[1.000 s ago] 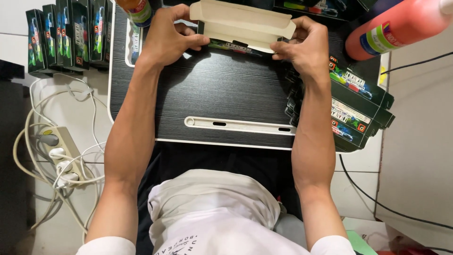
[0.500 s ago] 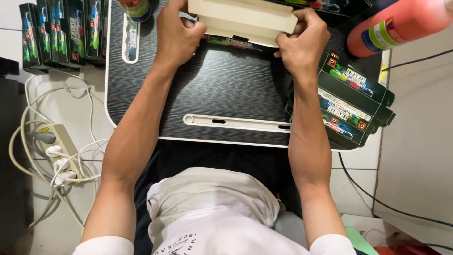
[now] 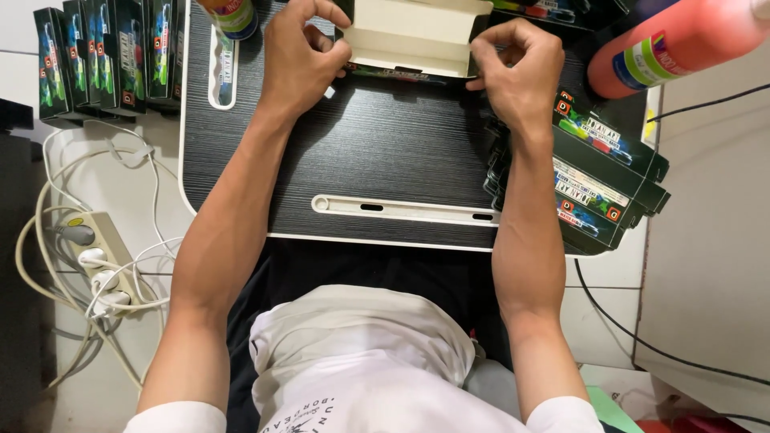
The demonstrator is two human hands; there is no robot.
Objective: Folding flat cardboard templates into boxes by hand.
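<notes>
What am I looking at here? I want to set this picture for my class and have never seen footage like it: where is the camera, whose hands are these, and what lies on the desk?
The camera sits on a person's head and looks straight down, so the two bare arms belong to the wearer. The left hand and right hand each grip one end of an open cardboard box, pale inside and dark printed outside. It is held over a small black lap desk with a white slot along its near edge. Flat dark boxes of the same kind are stacked at the right, and more stand in a row at the far left. A red bottle lies at the top right. A power strip with white cables rests on the floor.
</notes>
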